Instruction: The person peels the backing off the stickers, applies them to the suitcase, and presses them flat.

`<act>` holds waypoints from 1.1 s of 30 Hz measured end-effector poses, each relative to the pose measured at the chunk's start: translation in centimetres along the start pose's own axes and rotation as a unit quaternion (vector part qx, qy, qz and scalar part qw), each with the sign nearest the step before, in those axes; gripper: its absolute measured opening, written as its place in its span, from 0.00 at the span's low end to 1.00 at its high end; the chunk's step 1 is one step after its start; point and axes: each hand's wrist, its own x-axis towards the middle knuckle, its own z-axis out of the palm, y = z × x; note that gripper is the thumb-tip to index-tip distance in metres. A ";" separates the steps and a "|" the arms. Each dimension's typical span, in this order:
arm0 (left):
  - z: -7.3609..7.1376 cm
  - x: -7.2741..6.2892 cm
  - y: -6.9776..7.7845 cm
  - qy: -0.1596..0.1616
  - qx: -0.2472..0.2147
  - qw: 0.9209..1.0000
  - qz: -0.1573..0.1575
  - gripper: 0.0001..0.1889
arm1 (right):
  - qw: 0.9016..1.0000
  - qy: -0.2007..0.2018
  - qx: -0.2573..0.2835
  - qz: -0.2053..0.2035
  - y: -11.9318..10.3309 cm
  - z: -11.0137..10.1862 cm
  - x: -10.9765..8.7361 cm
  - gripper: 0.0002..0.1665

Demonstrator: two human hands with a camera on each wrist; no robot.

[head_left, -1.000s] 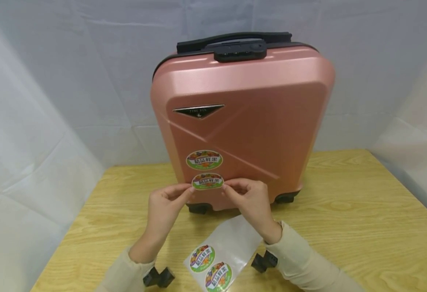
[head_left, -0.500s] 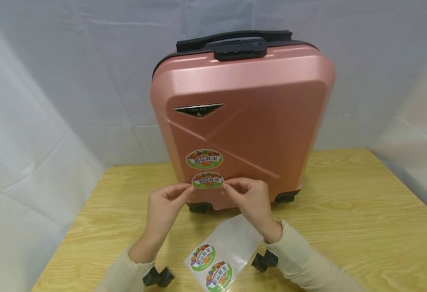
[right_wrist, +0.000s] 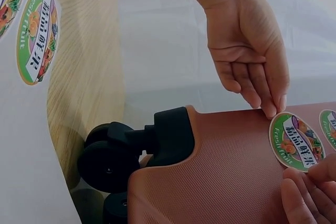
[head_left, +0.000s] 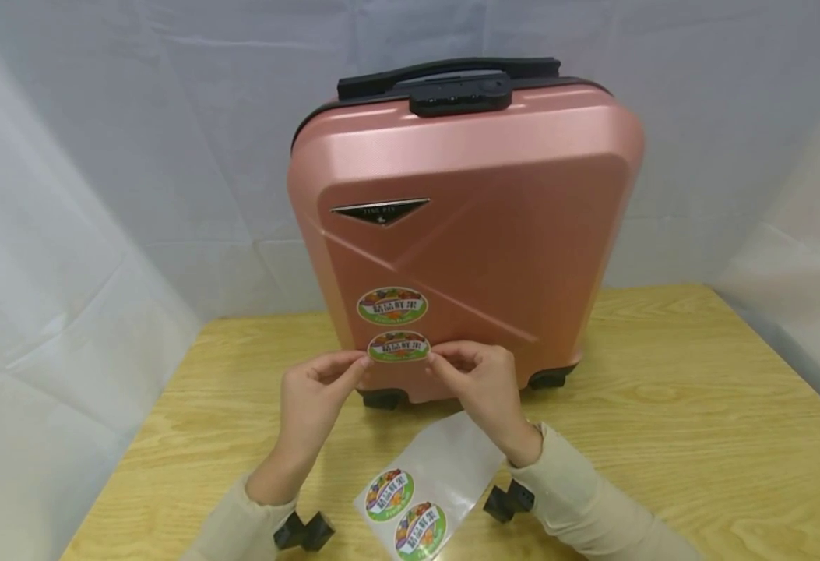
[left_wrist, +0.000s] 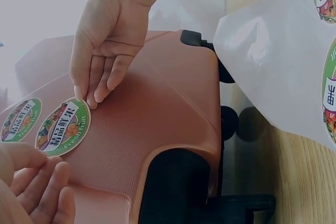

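An oval fruit sticker (head_left: 399, 347) lies against or just before the lower front of a pink hard-shell suitcase (head_left: 494, 234). My left hand (head_left: 311, 401) pinches its left edge between thumb and index finger. At the opposite edge, my right hand (head_left: 485, 389) holds it the same way. Both pairs of fingertips appear in the left wrist view, on either end of the sticker (left_wrist: 64, 128). Whether its whole back touches the shell cannot be told. A matching sticker (head_left: 392, 306) sits flat on the suitcase just above.
A white backing sheet (head_left: 445, 452) with two more oval stickers lies on the wooden table (head_left: 690, 436), between my forearms. The suitcase stands upright on black wheels (head_left: 550, 379), its handle (head_left: 452, 70) on top. White cloth (head_left: 136, 156) hangs behind.
My left hand has shifted very slightly to the left, by the sticker's edge. The right hand and the sticker have stayed practically where they were.
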 end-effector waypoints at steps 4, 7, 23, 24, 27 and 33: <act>0.0 0.0 0.0 0.005 -0.007 1.000 0.004 0.07 | 1.000 -0.001 0.003 0.003 0.0 0.0 0.0 0.03; 0.0 0.0 0.0 0.010 -0.012 1.000 0.012 0.07 | 1.000 -0.001 0.003 0.002 0.0 0.0 -0.1 0.03; 0.4 -0.1 0.3 0.021 -0.039 0.998 0.042 0.05 | 1.000 -0.002 0.004 0.000 -0.3 0.0 -0.1 0.03; 0.4 -0.1 0.3 0.018 -0.037 0.998 0.038 0.05 | 1.000 -0.002 0.003 -0.001 -0.3 0.0 -0.1 0.03; 0.7 -0.1 0.5 0.008 -0.029 0.999 0.027 0.05 | 1.000 -0.001 0.002 -0.003 -0.3 0.0 -0.1 0.03; 1.5 -0.1 0.9 -0.001 -0.035 0.999 0.019 0.05 | 1.000 0.000 0.000 -0.007 -0.2 0.0 -0.1 0.03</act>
